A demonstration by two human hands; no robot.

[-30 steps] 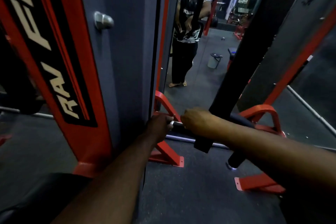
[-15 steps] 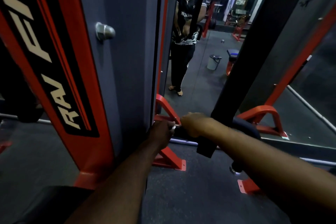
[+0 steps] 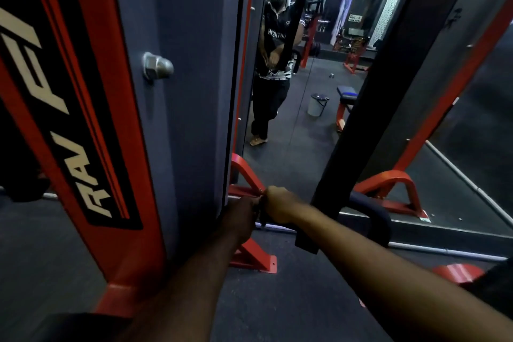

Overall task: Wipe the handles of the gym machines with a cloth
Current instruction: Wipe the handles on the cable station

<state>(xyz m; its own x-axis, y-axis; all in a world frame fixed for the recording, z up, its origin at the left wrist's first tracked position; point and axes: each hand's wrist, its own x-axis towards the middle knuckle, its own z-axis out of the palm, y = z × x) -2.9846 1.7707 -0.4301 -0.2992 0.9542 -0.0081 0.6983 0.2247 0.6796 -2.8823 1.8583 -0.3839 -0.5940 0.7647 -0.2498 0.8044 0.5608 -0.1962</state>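
Observation:
A dark bar handle [image 3: 373, 218] hangs low in front of the mirror from a black strap [image 3: 341, 153]; its right end curves down. My left hand [image 3: 241, 217] grips the bar's left end beside the grey machine column. My right hand [image 3: 280, 206] is curled round the bar just to the right, almost touching the left hand. A small metal part [image 3: 261, 201] shows between the two fists. No cloth shows; whatever lies under my right palm is hidden.
The grey and red machine column [image 3: 177, 119] with a chrome nut [image 3: 156, 66] stands close on the left. Red floor brackets [image 3: 254, 258] [image 3: 394, 189] sit below the hands. The wall mirror [image 3: 313, 125] reflects a person, a bucket and a bench. A black pad [image 3: 69, 326] is at bottom left.
My right hand has slid left along the bar until it nearly meets my left hand. The left hand has kept its grip on the bar's end.

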